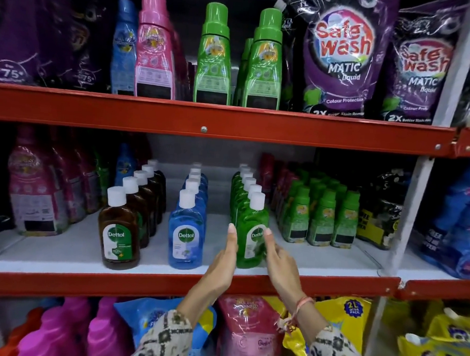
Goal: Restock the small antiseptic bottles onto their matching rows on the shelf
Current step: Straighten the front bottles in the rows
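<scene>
The front green bottle [252, 234], labelled "Dettol" and capped in white, is being flanked by two hands at the front of the middle shelf [58, 252]: the left hand [223, 262] is being held flat against its left side with the fingers [231, 236] pressed together and straight, while the right hand [278, 265] is being held at its right side with the fingers [267, 239] loosely spread, the tips touching the bottle near the label. Behind the fingers, the green row [243, 186] is being kept in single file toward the back. Left of the fingers, a blue "Dettol" row [186, 230] and, farther left, a brown "Dettol" row [120, 231] are being displayed. Right of the fingers, small green-capped bottles [319, 218] are being stocked in a block. Above the fingers, purple pouches [343, 52] reading "Safe wash MATIC liquid" are being displayed.
</scene>
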The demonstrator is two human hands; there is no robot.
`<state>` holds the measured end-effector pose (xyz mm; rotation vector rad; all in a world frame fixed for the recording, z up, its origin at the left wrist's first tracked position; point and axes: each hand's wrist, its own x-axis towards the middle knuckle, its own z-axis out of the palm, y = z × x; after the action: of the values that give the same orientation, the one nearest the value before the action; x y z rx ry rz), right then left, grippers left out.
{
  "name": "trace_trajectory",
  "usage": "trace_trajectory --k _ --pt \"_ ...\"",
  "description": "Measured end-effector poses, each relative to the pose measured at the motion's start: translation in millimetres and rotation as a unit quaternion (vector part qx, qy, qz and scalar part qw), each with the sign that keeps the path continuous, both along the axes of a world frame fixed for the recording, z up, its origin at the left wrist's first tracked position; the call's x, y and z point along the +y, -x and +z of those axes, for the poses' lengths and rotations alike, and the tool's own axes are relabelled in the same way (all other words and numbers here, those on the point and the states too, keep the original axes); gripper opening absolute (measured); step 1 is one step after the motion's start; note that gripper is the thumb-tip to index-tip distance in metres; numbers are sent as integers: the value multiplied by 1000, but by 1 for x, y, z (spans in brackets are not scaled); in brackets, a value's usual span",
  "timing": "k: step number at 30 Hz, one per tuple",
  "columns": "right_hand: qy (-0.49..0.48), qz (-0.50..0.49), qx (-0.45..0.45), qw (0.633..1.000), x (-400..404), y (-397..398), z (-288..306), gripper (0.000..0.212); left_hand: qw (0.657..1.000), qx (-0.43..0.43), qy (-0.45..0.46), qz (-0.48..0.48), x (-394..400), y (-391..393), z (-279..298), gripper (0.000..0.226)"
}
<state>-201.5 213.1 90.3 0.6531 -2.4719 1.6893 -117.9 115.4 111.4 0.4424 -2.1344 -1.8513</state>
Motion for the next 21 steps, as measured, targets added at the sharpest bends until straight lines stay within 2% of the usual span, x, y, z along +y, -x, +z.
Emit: trace_trajectory --k 2,4,5,8,10,21 --pt "9 -31 18 999 1 -1 -4 70 1000 -5 5 -4 -1 -2 4 120" --pt "11 -58 26 998 0 1 -6 57 1000 -3 6 -10 -3 0 4 127" --pt "14 -64 21 998 -2 3 -5 56 1000 -5 0 -7 -3 0 3 128" --pt "10 -28 -14 999 -8 10 1 63 1000 -12 4 11 -1 0 2 113" --pt "15 -4 -41 999 -8 11 7 69 1000 -13 7 6 0 1 1 116" --pt "40 -80 -19 996 2 5 10 68 999 -27 5 -21 -5 9 10 85"
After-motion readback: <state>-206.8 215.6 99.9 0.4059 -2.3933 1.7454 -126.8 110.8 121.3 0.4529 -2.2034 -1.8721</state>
